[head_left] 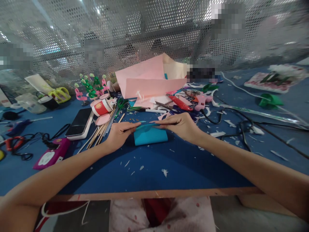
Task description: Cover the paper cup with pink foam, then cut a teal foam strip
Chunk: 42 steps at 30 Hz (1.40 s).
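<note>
A folded or curled piece of blue felt-like sheet (151,137) is held just above the table's middle, its loose flap hanging toward me. My left hand (119,133) pinches its upper left corner between thumb and fingers. At the upper right corner, my right hand (182,127) grips it the same way, with the fingers pressed together. The sheet's top edge stretches between the two hands. Its far side is hidden from me.
Beyond my hands lie pink sheets (145,87), a red-handled tool (180,102), a pink glue gun (202,101) and green scissors (120,104). Leftward are wooden sticks (100,133), a phone (79,122) and a magenta power block (51,153). Black cables (260,122) cross the right side.
</note>
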Tool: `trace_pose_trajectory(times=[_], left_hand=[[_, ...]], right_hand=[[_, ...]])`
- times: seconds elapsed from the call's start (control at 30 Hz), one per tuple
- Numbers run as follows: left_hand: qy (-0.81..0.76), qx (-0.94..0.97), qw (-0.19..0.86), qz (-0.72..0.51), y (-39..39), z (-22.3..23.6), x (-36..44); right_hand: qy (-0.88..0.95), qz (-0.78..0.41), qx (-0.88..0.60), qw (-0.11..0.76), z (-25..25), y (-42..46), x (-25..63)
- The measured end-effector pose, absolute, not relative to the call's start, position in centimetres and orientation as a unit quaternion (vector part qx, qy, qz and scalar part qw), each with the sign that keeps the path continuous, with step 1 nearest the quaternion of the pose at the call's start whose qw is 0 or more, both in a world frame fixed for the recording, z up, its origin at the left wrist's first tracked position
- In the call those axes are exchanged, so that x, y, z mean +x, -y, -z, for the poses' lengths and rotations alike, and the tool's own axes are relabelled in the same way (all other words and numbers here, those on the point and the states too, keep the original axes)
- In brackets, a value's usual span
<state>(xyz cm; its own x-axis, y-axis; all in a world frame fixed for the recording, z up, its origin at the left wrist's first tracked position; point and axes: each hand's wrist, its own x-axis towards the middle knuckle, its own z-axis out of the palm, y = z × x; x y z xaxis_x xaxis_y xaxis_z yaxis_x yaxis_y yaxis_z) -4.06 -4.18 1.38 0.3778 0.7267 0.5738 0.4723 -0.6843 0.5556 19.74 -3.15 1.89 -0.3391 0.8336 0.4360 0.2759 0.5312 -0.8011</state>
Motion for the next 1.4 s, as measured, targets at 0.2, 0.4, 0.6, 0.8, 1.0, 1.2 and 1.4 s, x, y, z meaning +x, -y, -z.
trace_pose_trajectory(times=[0.2,0.4,0.6,0.8,1.0,1.2,1.4], left_hand=[[-0.369,0.82,0.147,-0.413,4.1,-1.3,-4.1],[-0.372,0.819,0.149,-0.411,4.1,-1.3,-4.1],[-0.373,0.819,0.148,-0.41,4.1,-1.4,-4.1],[-0.38,0.821,0.145,-0.401,4.2,-1.5,-4.0],[-0.386,0.819,0.145,-0.398,4.4,-1.6,-3.9],[-0.429,0.815,0.112,-0.373,5.1,-2.8,-3.6],[-0.249,0.899,-0.068,-0.354,4.6,-3.3,-5.2]], right_hand=[[0.773,-0.301,-0.36,0.427,-2.0,3.0,19.9],[0.791,-0.285,-0.357,0.407,-1.9,2.9,20.1],[0.797,-0.286,-0.353,0.398,-1.8,2.7,20.2],[0.799,-0.289,-0.347,0.397,-2.1,2.8,20.1],[0.788,-0.268,-0.397,0.388,-2.1,3.0,20.1],[0.79,-0.215,-0.397,0.415,-2.6,3.7,19.8],[0.813,-0.14,-0.34,0.452,-2.6,3.9,20.3]])
